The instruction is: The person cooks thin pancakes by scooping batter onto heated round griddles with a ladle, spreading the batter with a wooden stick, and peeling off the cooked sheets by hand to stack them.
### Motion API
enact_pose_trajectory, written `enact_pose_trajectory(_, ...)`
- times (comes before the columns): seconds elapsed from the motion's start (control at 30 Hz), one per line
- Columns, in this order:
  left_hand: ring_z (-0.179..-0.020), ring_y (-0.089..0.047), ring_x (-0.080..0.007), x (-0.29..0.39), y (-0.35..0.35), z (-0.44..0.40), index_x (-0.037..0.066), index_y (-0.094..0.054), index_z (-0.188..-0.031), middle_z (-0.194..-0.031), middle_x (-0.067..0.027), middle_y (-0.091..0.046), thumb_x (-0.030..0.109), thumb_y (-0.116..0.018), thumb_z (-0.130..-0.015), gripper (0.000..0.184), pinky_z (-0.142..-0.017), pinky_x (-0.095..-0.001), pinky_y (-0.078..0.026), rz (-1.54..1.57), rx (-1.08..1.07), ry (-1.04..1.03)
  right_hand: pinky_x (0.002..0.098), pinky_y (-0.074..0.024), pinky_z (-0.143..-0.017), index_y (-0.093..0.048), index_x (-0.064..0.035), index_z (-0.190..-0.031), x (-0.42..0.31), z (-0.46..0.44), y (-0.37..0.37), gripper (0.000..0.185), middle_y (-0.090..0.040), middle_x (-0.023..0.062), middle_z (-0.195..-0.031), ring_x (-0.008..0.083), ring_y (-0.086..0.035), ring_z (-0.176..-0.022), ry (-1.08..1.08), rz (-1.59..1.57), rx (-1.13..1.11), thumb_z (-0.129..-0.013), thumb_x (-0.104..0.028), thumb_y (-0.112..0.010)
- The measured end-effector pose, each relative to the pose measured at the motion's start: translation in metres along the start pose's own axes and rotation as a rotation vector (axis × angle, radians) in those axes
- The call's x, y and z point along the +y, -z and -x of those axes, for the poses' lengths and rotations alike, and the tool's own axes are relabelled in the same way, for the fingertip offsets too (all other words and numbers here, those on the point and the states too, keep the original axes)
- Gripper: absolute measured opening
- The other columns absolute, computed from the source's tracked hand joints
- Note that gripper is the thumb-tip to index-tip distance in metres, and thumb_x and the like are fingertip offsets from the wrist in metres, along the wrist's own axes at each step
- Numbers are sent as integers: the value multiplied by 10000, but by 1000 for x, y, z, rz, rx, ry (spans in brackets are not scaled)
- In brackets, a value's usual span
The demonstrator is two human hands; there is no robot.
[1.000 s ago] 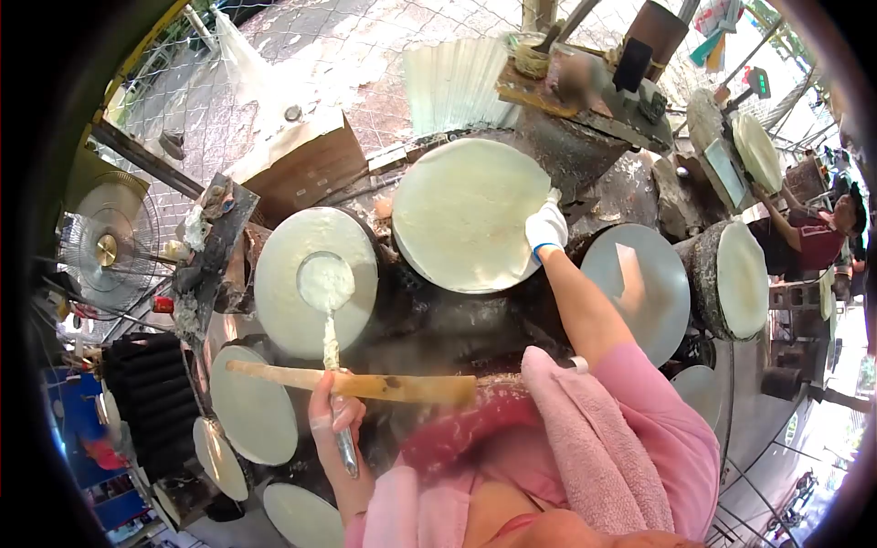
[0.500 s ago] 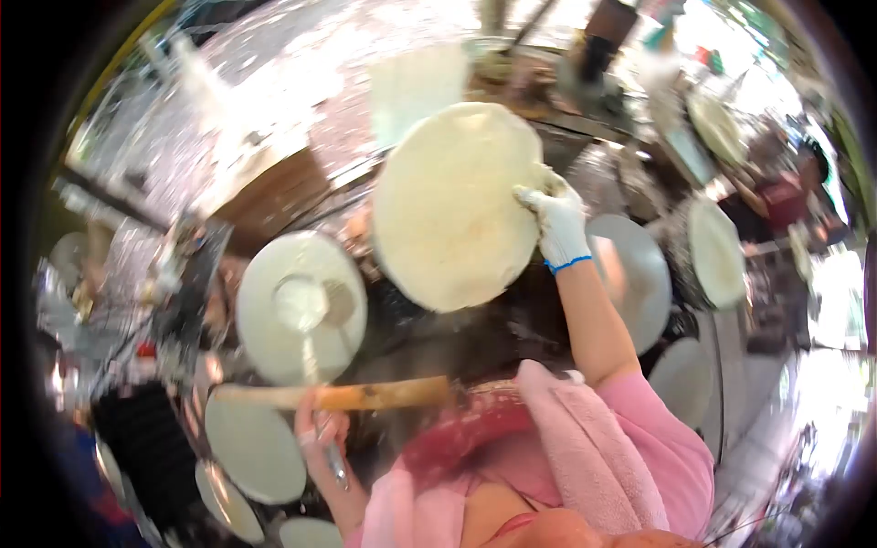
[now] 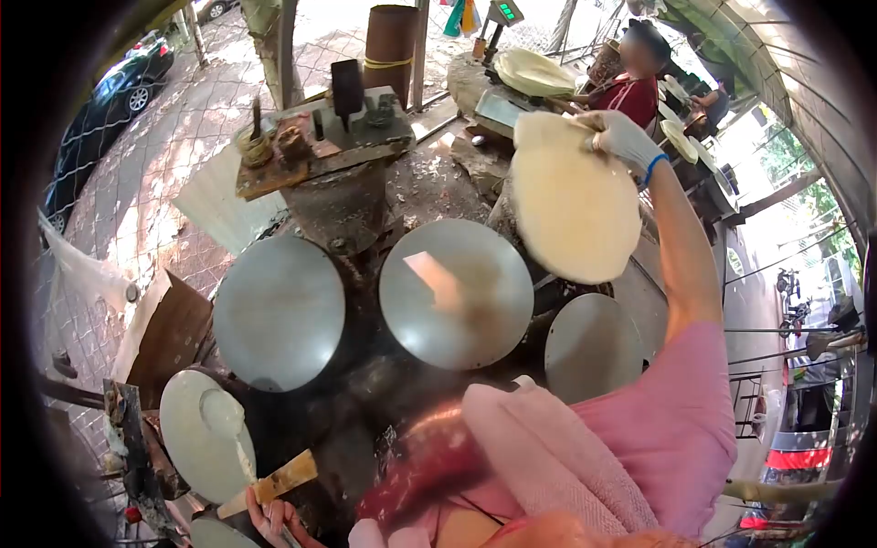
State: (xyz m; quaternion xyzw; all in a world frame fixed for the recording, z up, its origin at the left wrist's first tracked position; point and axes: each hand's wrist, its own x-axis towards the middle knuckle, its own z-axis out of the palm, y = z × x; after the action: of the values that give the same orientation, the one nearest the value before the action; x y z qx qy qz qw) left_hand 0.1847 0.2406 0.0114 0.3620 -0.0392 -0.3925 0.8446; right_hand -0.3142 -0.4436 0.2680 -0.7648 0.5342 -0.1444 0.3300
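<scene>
My right hand (image 3: 621, 137), in a white work glove with a blue cuff, pinches the upper edge of a large pale crepe (image 3: 577, 205). The thin round sheet hangs down at the right. At the lower left, my bare left hand (image 3: 272, 521) is closed on a flat wooden stick (image 3: 285, 475). A batter-coated ladle (image 3: 245, 457) runs from that hand onto a white, batter-covered round surface (image 3: 187, 447); where its handle ends is hidden. Ahead are two bare round griddles, one at left (image 3: 279, 315) and one in the middle (image 3: 457, 306). A third griddle (image 3: 594, 352) sits below the crepe.
A person in a dark red top (image 3: 635, 96) works beyond the crepe, near a stack of pale round sheets (image 3: 534, 73). A cluttered stand (image 3: 320, 142) holds several tools. A wire fence (image 3: 174, 146) and a parked car (image 3: 100, 119) lie beyond.
The view has turned to the right. My right hand has carried the crepe to the right, toward the other person. The ladle and stick remain with my left hand.
</scene>
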Motion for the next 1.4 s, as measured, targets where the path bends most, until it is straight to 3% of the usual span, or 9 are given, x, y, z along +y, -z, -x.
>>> enact_pose_trajectory(0.07,-511,-473,-129,-7,45,9,134,-138,-1562,-750,-116,-566,186,-283,-1079,508,-453,-284,-330,13,-296,47,352,-528,-756,-636,-70,-1252,20,-10,21,423,-705,135,-1057,233,-687,-857,333,629,154,-830,-79,-621)
enact_pose_trajectory(0.17,-480,-374,-150,-19,12,21,241,-100,-1576,-727,-118,-555,190,-252,-1082,519,-433,-280,-310,5,-628,258,425,-507,-838,-671,-118,-1174,47,-9,-15,333,-682,174,-1080,322,-668,-965,116,948,222,-860,-156,-568)
enact_pose_trajectory(0.4,-445,-385,-143,-63,-82,86,142,-205,-1482,-645,-73,-519,250,-266,-1073,428,-422,-273,-312,26,-159,138,439,-523,-776,-605,-179,-1222,292,-47,-146,385,-659,91,-960,292,-650,-890,153,916,401,-852,-111,-521)
enact_pose_trajectory(0.77,-391,-401,-131,-96,-138,187,-14,-371,-1335,-517,-3,-463,345,-287,-1059,460,-404,-262,-317,217,267,-27,483,-525,-806,-637,-132,-1183,334,-19,-157,398,-688,163,-1031,373,-651,-949,161,730,252,-789,-121,-584)
enact_pose_trajectory(0.87,-376,-406,-128,-103,-147,245,-56,-416,-1295,-482,16,-448,371,-293,-1055,505,-400,-259,-318,455,302,-1,486,-501,-878,-606,-80,-1261,252,20,-148,632,-666,228,-1107,413,-631,-995,273,470,95,-685,-280,-771)
enact_pose_trajectory(1.0,-358,-343,-123,-117,-137,310,-27,-502,-1204,-424,33,-389,384,-279,-1062,490,-467,-302,-331,510,405,-55,364,-453,-1016,-455,-40,-1432,125,80,-233,677,-597,204,-1309,280,-602,-1175,316,168,38,-845,-227,-733)
enact_pose_trajectory(1.13,-347,-302,-106,-131,-112,391,87,-590,-916,-407,50,-332,364,-338,-1061,401,-464,-278,-281,250,627,-140,338,-428,-1037,-487,19,-1396,-83,296,-326,582,-531,153,-1407,222,-504,-1281,764,-511,-544,-856,-90,-676)
enact_pose_trajectory(1.23,-368,-310,-85,-132,-86,464,108,-545,-822,-497,59,-324,292,-448,-1041,301,-470,-250,-262,314,641,-182,406,-483,-955,-496,-10,-1378,-171,459,-346,636,-560,210,-1343,279,-569,-1211,1743,-118,-833,-816,-210,-718)
enact_pose_trajectory(1.4,-482,-378,-53,-161,-8,605,121,-493,-843,-596,57,-389,465,-501,-1004,380,-454,-221,-234,92,1067,-330,455,-536,-727,-377,-82,-1443,-142,726,-471,627,-649,132,-936,286,-679,-857,2012,455,-1089,-860,-175,-587)
